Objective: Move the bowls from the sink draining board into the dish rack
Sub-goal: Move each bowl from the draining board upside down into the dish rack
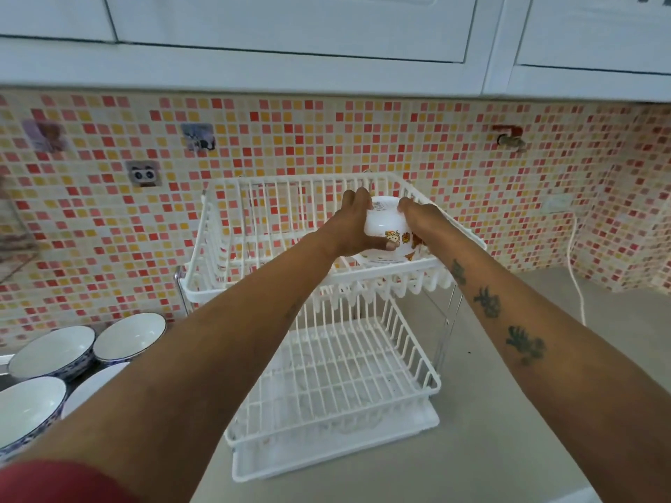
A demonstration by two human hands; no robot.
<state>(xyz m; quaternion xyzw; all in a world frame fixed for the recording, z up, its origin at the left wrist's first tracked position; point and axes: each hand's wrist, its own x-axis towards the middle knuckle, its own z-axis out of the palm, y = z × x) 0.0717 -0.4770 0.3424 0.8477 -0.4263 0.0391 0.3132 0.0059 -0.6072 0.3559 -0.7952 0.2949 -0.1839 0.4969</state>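
A white two-tier wire dish rack (254, 270) stands on the counter against the tiled wall. In its upper tier an upside-down white bowl with cartoon prints (385, 226) is held between both hands. My left hand (354, 226) grips its left side, thumb across the front. My right hand (423, 221) holds its right side. Several blue-and-white patterned bowls sit at the lower left on the draining board, one at the back (129, 337), another beside it (51, 352), a third in front (27, 412). My left forearm hides part of a further bowl.
The rack's lower tier (337, 375) holds nothing and sits over a white drip tray. A white cable (577, 277) runs down the wall at the right onto the grey counter (508, 412). White cabinets hang overhead. Stickers and a red hook are on the mosaic tiles.
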